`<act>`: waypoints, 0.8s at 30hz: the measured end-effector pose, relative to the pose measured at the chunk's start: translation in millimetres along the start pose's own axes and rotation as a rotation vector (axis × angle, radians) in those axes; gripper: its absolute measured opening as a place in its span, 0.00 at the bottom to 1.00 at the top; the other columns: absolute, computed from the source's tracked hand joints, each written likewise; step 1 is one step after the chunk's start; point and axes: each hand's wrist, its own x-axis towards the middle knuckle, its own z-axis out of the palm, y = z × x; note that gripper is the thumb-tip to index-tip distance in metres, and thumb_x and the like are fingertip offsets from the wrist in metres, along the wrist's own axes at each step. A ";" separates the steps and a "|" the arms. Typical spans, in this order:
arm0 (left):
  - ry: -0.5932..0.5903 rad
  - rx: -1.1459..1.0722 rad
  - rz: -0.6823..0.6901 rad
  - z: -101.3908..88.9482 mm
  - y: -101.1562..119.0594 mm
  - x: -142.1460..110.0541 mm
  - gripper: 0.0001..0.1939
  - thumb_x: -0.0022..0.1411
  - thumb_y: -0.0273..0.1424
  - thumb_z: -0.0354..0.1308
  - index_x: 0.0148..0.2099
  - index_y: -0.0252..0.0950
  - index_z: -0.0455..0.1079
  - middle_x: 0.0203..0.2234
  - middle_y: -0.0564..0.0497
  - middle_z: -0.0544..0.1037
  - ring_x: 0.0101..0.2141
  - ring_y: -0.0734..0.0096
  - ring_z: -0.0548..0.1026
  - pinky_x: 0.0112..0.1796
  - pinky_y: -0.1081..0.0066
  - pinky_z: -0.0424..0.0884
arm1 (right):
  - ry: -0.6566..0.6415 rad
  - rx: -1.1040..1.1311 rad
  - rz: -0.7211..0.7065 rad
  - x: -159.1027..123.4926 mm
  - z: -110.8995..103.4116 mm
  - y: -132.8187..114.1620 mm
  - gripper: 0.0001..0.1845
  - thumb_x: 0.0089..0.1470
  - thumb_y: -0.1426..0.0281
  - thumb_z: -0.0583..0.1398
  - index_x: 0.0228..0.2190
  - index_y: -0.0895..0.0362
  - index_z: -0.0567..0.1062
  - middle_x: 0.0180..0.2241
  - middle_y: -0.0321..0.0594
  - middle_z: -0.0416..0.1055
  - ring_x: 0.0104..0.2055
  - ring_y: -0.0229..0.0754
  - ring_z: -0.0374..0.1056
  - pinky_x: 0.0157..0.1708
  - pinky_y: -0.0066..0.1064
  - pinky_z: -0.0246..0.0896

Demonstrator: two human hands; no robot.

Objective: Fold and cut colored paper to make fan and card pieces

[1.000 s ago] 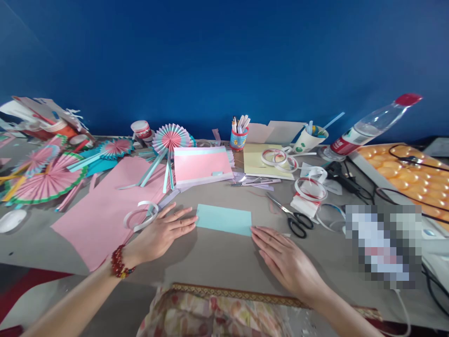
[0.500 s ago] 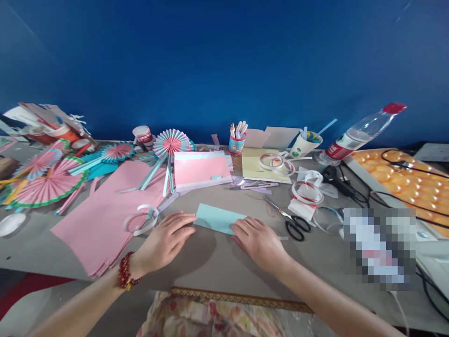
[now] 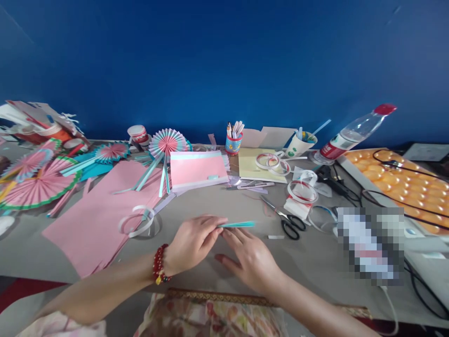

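Observation:
Between the fingertips and thumb of my left hand (image 3: 194, 241) is a light blue sheet of paper (image 3: 242, 224), seen almost edge-on as a thin strip with layered edges. Its right end sticks out past the left fingertips. My right hand (image 3: 254, 262) lies just below the sheet, fingers stretched along its underside and thumb spread away. Whether those fingers press on the paper is hard to tell. Black-handled scissors (image 3: 289, 222) lie to the right of the hands, near a small white scrap (image 3: 276, 237).
Pink sheets (image 3: 91, 220) with a tape roll (image 3: 140, 222) lie left. Pleated paper fans (image 3: 167, 142) and a pink-and-blue paper piece (image 3: 198, 171) stand behind. Tape rolls (image 3: 304, 192), a glue gun (image 3: 331, 180), a leaning bottle (image 3: 347, 138) and cables are on the right.
The blue paper lay flat under both hands; now it is raised and turned edge-on in my left hand. That hand moved right, and the right hand's thumb has spread apart.

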 end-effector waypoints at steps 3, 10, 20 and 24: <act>0.031 0.282 0.123 -11.8 -5.9 10.8 0.18 0.70 0.27 0.44 0.59 0.37 0.64 0.48 0.44 0.77 0.49 0.62 0.74 0.50 0.61 0.71 | 0.136 -0.055 -0.091 -7.9 -11.1 1.7 0.13 0.60 0.71 0.57 0.47 0.54 0.70 0.41 0.43 0.76 0.41 0.44 0.72 0.40 0.34 0.67; -0.092 0.632 0.186 3.5 -14.4 12.5 0.18 0.68 0.24 0.47 0.58 0.35 0.64 0.57 0.41 0.69 0.52 0.53 0.69 0.46 0.56 0.69 | 0.283 -0.485 -0.142 -1.6 -30.1 15.2 0.16 0.62 0.73 0.55 0.50 0.51 0.72 0.46 0.43 0.74 0.49 0.48 0.67 0.51 0.42 0.57; -0.194 0.623 0.235 12.6 -32.1 -20.4 0.08 0.68 0.24 0.49 0.43 0.36 0.69 0.33 0.47 0.72 0.37 0.61 0.70 0.37 0.63 0.66 | 0.017 -0.485 -0.167 -18.9 -7.2 42.6 0.11 0.61 0.77 0.53 0.37 0.58 0.75 0.36 0.44 0.73 0.39 0.46 0.64 0.38 0.36 0.56; -0.192 0.521 0.132 11.2 -33.2 -20.3 0.13 0.70 0.26 0.46 0.35 0.36 0.68 0.31 0.49 0.72 0.35 0.64 0.70 0.35 0.66 0.65 | -0.014 -0.400 -0.137 -14.8 -1.8 41.6 0.10 0.63 0.75 0.53 0.40 0.57 0.75 0.35 0.42 0.73 0.38 0.44 0.65 0.37 0.34 0.57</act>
